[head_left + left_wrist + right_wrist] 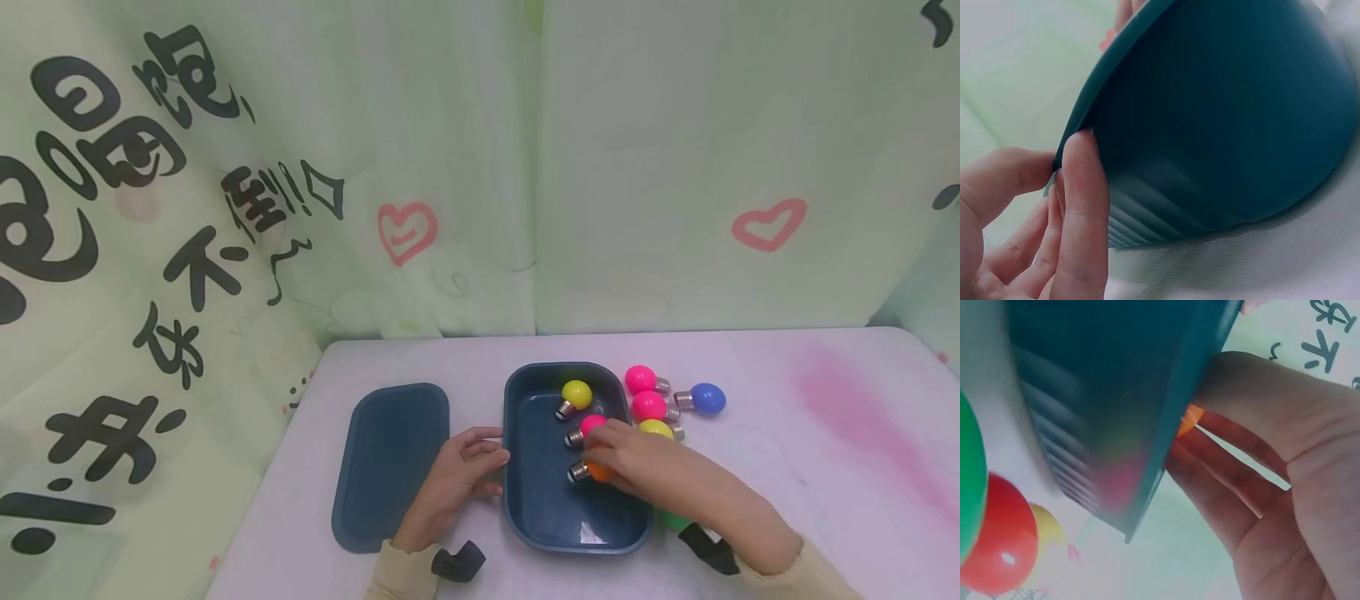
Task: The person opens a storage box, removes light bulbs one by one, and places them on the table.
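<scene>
A dark blue rectangular container stands on the table. My left hand is at its left side, with the thumb at the rim and a finger against the outer wall in the left wrist view. My right hand reaches over the right rim and holds an orange light bulb by its round end, screw base pointing left. Inside the container, a yellow bulb lies toward the back and a pink bulb lies just behind the orange one, partly covered by my right hand.
A flat dark blue lid lies left of the container. Right of it are pink bulbs, a blue bulb and a yellow bulb. Green and red bulbs show in the right wrist view. A printed curtain hangs behind.
</scene>
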Tool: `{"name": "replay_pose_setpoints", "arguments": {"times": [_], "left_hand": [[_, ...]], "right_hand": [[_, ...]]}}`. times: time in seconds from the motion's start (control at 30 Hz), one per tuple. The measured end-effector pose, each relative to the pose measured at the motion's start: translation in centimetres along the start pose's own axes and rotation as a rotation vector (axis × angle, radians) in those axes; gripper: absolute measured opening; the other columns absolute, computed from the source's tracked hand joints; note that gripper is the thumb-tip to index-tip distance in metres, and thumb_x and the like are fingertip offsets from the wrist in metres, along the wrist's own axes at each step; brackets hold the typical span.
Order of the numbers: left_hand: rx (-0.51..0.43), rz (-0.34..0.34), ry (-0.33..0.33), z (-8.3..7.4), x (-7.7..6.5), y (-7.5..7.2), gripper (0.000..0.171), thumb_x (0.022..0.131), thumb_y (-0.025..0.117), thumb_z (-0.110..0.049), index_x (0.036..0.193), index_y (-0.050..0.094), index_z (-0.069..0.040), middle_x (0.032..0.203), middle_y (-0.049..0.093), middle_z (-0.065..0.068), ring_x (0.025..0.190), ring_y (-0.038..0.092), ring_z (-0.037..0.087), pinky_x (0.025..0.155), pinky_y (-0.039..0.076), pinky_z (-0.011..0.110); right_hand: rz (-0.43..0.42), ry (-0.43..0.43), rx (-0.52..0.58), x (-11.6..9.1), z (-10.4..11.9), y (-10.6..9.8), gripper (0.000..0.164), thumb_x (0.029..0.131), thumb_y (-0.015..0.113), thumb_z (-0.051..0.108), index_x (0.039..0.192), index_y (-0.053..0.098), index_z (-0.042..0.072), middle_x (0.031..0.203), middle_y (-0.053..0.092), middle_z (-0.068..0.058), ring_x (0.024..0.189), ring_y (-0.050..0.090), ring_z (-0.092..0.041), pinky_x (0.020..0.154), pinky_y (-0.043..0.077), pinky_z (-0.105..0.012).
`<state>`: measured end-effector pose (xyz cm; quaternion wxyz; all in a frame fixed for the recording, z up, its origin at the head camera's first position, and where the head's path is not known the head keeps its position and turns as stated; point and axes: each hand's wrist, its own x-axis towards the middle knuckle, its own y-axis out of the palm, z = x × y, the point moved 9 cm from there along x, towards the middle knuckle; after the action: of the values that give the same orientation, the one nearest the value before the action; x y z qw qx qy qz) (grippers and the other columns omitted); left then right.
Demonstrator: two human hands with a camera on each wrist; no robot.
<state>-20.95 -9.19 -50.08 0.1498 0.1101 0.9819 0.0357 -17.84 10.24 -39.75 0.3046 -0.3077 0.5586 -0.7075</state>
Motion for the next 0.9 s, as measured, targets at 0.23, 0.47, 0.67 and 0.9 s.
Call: {"name": "replay_pose_setpoints", "arguments": {"times": [0.23,0.47,0.67,0.9], "left_hand": [[0.003,-0.004,0.0,0.1,0.1,-0.1,0.05,0.087,0.077,-0.02,0.132,0.059,-0.005,0.11,0.068,0.011,0.088,0.065,0.015,0.064,0.059,0.027],[0.006,-0.008,0.0,0.0,0.1,0.0,0.05,0.087,0.077,-0.02,0.131,0.059,-0.006,0.109,0.069,0.011,0.087,0.065,0.015,0.064,0.058,0.027],[0.009,-0.009,-0.004,0.1,0.1,0.0,0.05,0.087,0.077,-0.021,0.131,0.06,-0.006,0.11,0.069,0.01,0.087,0.065,0.016,0.065,0.059,0.028],[0.014,-0.016,-0.006,0.1,0.1,-0.1,0.049,0.087,0.077,-0.02,0.131,0.06,-0.006,0.107,0.069,0.007,0.087,0.065,0.016,0.065,0.059,0.028]], "right_hand": [[-0.011,0.009,-0.022,-0.4,-0.2,-1.1,0.039,0.076,0.086,0.018,0.111,0.072,0.013,0.106,0.065,-0.001,0.1,0.062,-0.019,0.076,0.06,-0.029],[-0.024,0.021,-0.034,-0.8,-0.3,-2.2,0.043,0.075,0.087,0.015,0.115,0.071,0.012,0.111,0.064,-0.004,0.103,0.062,-0.022,0.075,0.061,-0.03],[-0.05,0.037,-0.02,-1.2,-0.5,-2.9,0.045,0.075,0.087,0.013,0.117,0.071,0.013,0.113,0.065,-0.006,0.105,0.063,-0.025,0.075,0.061,-0.032],[-0.071,0.064,0.0,-1.8,-0.8,-3.8,0.045,0.075,0.086,0.013,0.118,0.071,0.015,0.115,0.064,-0.006,0.103,0.065,-0.025,0.072,0.061,-0.029]]}}
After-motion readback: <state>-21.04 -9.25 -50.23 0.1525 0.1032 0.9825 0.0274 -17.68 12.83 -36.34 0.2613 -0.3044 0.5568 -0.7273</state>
